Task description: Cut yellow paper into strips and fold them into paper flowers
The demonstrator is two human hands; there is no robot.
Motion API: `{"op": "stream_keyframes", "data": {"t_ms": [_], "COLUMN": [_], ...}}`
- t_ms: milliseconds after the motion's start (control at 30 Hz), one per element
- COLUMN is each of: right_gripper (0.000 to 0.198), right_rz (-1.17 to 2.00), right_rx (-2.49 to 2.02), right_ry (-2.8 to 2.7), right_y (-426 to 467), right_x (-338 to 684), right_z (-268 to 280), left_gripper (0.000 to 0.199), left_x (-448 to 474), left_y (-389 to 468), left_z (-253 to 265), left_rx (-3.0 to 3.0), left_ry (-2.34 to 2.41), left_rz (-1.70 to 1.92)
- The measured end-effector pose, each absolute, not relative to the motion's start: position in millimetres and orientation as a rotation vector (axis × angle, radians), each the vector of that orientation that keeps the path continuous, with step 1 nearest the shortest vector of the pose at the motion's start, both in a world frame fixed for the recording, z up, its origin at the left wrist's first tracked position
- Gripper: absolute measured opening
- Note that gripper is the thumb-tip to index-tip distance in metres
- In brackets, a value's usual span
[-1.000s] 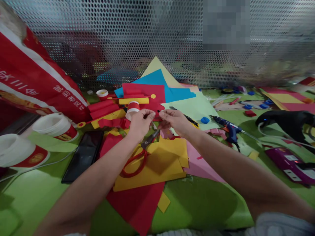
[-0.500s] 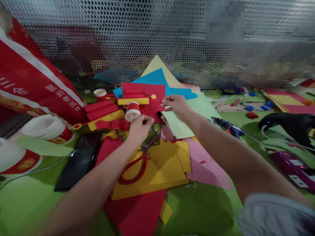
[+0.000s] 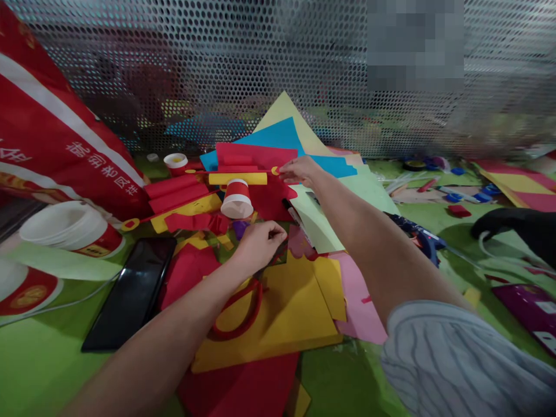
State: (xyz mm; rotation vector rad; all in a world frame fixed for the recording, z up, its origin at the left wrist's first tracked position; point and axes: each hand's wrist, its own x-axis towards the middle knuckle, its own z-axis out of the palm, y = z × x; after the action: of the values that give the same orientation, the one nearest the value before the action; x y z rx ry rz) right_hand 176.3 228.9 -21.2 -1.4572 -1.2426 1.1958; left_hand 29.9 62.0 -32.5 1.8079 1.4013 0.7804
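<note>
My right hand [image 3: 300, 172] reaches over the back of the red paper. Its fingertips pinch the right edge of a small yellow paper disc [image 3: 275, 171], which ends a thin red strip [image 3: 243, 171] lying along a yellow paper roll [image 3: 238, 179]. Below the roll, a red and white paper cup [image 3: 237, 198] stands upside down. My left hand [image 3: 262, 246] is closed in a pinch in front of the cup; whatever it may hold is too small to name. Under it lie red-handled scissors [image 3: 257, 313] on yellow card [image 3: 295, 301], blades mostly hidden by the hand.
A black phone [image 3: 130, 292], stacked paper cups [image 3: 72, 229] and a large red bag [image 3: 65, 127] are on the left. Right of my arm lie a glue gun [image 3: 423, 237] and a purple device [image 3: 527, 313]. A perforated metal screen [image 3: 260, 58] stands behind.
My right hand has moved left to the yellow disc and its fingertips now meet it. My left hand has shifted right and nearer, away from the cup. The view has moved slightly.
</note>
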Motion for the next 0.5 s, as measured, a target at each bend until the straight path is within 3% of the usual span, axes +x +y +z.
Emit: {"op": "stream_keyframes", "data": {"t_ms": [167,300,500], "right_gripper": [0.022,0.022,0.014], "right_rz": [1.205,1.151,1.172], "right_rx": [-1.452,-1.451,-1.238], "right_ry": [-1.224,-1.198,-1.255], "right_y": [230,216,129], "right_x": [172,178,199], "right_z": [-19,-5,14], "left_gripper": [0.009,0.014,0.016], "left_x": [31,33,38], "left_y": [61,60,56], "left_z": [-32,-28,-18], "left_rx": [1.766,1.404,1.093], "left_ry": [1.405,1.330,1.168], "left_rz": [0.787,0.811,1.000]}}
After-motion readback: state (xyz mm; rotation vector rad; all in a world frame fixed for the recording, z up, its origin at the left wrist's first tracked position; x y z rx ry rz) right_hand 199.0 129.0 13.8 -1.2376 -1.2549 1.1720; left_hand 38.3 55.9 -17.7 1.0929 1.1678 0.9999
